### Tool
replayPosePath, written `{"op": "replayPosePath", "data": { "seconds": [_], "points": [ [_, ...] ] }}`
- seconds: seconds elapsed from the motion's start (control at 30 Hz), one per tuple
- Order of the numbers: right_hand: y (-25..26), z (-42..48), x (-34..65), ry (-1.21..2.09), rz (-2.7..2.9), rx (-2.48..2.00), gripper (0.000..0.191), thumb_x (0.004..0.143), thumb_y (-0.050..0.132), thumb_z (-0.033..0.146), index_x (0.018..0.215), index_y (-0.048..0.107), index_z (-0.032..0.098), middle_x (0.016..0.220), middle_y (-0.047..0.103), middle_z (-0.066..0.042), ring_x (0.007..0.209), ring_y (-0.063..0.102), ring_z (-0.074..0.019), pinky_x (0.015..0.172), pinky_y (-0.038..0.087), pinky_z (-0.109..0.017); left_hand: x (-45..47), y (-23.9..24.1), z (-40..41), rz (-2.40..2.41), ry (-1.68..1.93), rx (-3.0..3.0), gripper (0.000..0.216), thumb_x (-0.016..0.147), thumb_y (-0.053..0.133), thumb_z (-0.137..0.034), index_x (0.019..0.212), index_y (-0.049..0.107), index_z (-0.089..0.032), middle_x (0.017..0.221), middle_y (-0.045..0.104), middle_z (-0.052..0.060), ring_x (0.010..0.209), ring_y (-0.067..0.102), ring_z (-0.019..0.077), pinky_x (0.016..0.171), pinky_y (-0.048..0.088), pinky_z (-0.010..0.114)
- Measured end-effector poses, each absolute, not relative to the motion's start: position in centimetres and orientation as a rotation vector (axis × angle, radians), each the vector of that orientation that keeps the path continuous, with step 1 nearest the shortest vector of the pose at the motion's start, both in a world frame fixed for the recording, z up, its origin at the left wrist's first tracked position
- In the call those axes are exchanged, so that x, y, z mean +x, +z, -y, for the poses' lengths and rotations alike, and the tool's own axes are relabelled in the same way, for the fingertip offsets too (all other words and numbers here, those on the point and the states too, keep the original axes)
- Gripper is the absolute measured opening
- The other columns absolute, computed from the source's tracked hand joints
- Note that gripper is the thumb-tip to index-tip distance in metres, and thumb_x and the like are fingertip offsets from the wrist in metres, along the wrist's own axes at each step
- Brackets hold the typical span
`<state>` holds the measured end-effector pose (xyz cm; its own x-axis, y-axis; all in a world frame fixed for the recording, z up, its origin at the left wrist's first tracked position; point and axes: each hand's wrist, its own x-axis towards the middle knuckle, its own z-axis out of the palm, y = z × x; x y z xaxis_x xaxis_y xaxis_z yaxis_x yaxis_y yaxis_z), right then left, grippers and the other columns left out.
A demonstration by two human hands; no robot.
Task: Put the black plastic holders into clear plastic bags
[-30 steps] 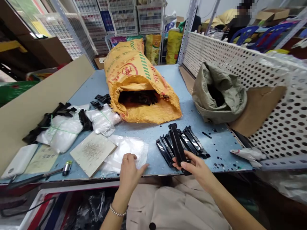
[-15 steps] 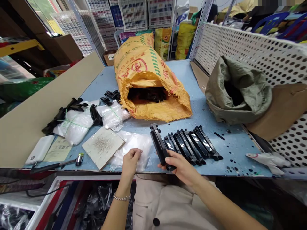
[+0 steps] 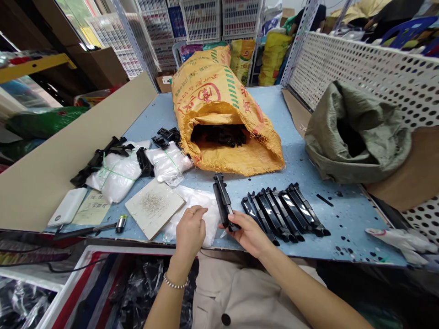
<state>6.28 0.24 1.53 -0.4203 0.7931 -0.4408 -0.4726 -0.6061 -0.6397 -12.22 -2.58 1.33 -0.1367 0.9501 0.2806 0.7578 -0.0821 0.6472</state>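
My right hand (image 3: 249, 234) grips the lower end of a long black plastic part (image 3: 222, 201), which slants up and away over the table's front. My left hand (image 3: 190, 230) is closed, fingers curled, above a stack of clear plastic bags (image 3: 197, 197); whether it pinches a bag is hidden. To the right of my right hand, several similar glossy black plastic parts (image 3: 284, 212) lie side by side in a slanted row. Left of the bags lies a square pale board (image 3: 154, 205) with brown specks on it.
An open yellow woven sack (image 3: 209, 103) with black parts inside lies at the back. A grey-green sack (image 3: 356, 137) stands right. At left are tied bag bundles (image 3: 118, 176), a white power bank (image 3: 67, 208) and a black-handled tool (image 3: 89, 229). A perforated white panel (image 3: 366, 68) bounds the right.
The view has turned slightly left. The black part in my right hand is more upright and closer to my left hand, whose index finger now points right.
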Motion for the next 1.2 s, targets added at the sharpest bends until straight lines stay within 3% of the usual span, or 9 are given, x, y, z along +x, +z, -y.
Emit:
{"op": "replayPosePath", "data": {
  "seconds": [0.1,0.17,0.33,0.53,0.7,0.9,1.0,1.13,1.2],
  "points": [
    [2.7,0.4,7.4,1.993,0.604,-0.971,0.027,0.068,0.078,0.029,0.089,0.067,0.018,0.084,0.067,-0.001,0.078,0.066,-0.0147,0.061,0.049,-0.021,-12.1,1.6,1.9,-1.987,1.054,1.799,0.022,0.082,0.051,-0.02,0.091,0.07,-0.02,0.093,0.066,0.008,0.075,0.062,0.0188,0.075,0.051,0.032],
    [3.4,1.1,8.5,2.06,0.621,-0.927,0.03,0.072,0.074,0.034,0.095,0.067,0.018,0.089,0.07,-0.004,0.076,0.065,-0.015,0.063,0.049,-0.023,-11.9,1.3,1.6,-1.936,1.08,1.768,0.022,0.083,0.051,-0.021,0.093,0.071,-0.021,0.095,0.066,0.007,0.081,0.063,0.0196,0.079,0.051,0.033],
    [2.3,3.1,10.6,2.563,0.356,-0.833,0.04,0.08,0.059,0.043,0.097,0.067,0.008,0.078,0.071,-0.012,0.058,0.062,-0.012,0.056,0.05,-0.02,-12.2,-0.2,1.2,-1.766,1.042,1.669,0.043,0.078,0.049,-0.012,0.117,0.063,-0.02,0.124,0.059,0.011,0.091,0.064,0.0188,0.081,0.053,0.033],
    [0.7,2.7,10.2,2.658,0.111,-0.944,0.039,0.087,0.05,0.041,0.092,0.065,0.005,0.07,0.07,-0.012,0.049,0.06,-0.0097,0.047,0.049,-0.015,-12.5,0.2,2.8,-1.723,0.894,1.887,0.061,0.082,0.041,-0.007,0.141,0.041,-0.023,0.146,0.042,0.013,0.123,0.053,0.0229,0.1,0.047,0.038],
    [1.1,2.0,8.1,2.368,0.569,-1.005,0.033,0.084,0.057,0.043,0.082,0.063,0.01,0.068,0.069,-0.009,0.05,0.06,-0.0107,0.046,0.046,-0.018,-11.0,1.7,5.0,-1.454,0.833,2.105,0.063,0.086,0.033,-0.005,0.146,0.033,-0.025,0.149,0.039,0.008,0.136,0.039,0.0215,0.11,0.039,0.04],
    [0.4,2.5,5.9,1.883,1.175,-1.186,0.033,0.076,0.069,0.039,0.102,0.06,0.021,0.071,0.062,0.003,0.05,0.053,-0.0093,0.044,0.042,-0.02,-10.3,1.9,6.2,-1.316,0.82,2.169,0.066,0.087,0.033,-0.004,0.148,0.027,-0.028,0.15,0.038,0.008,0.136,0.039,0.0227,0.11,0.04,0.041],
    [0.1,2.4,6.0,1.909,1.169,-1.221,0.033,0.083,0.057,0.045,0.106,0.054,0.021,0.071,0.06,0.003,0.049,0.054,-0.0111,0.044,0.043,-0.023,-10.0,1.6,6.5,-1.252,0.804,2.206,0.07,0.086,0.033,-0.002,0.149,0.023,-0.03,0.15,0.037,0.008,0.136,0.039,0.0227,0.109,0.04,0.042],
    [0.5,3.0,6.9,1.69,1.399,-1.222,0.036,0.082,0.06,0.04,0.112,0.051,0.021,0.088,0.064,-0.002,0.074,0.061,-0.0163,0.064,0.05,-0.028,-9.5,1.5,6.5,-1.224,0.743,2.177,0.077,0.081,0.044,-0.005,0.15,0.019,-0.026,0.15,0.035,0.013,0.136,0.039,0.0255,0.108,0.04,0.044],
    [1.3,3.1,7.8,1.651,1.622,-1.092,0.047,0.081,0.064,0.037,0.122,0.049,0.021,0.103,0.065,-0.005,0.088,0.062,-0.0188,0.077,0.051,-0.031,-9.6,1.7,6.3,-1.264,0.798,2.121,0.07,0.081,0.048,-0.008,0.146,0.03,-0.025,0.143,0.043,0.014,0.13,0.045,0.0255,0.105,0.043,0.043]
  ]
}}
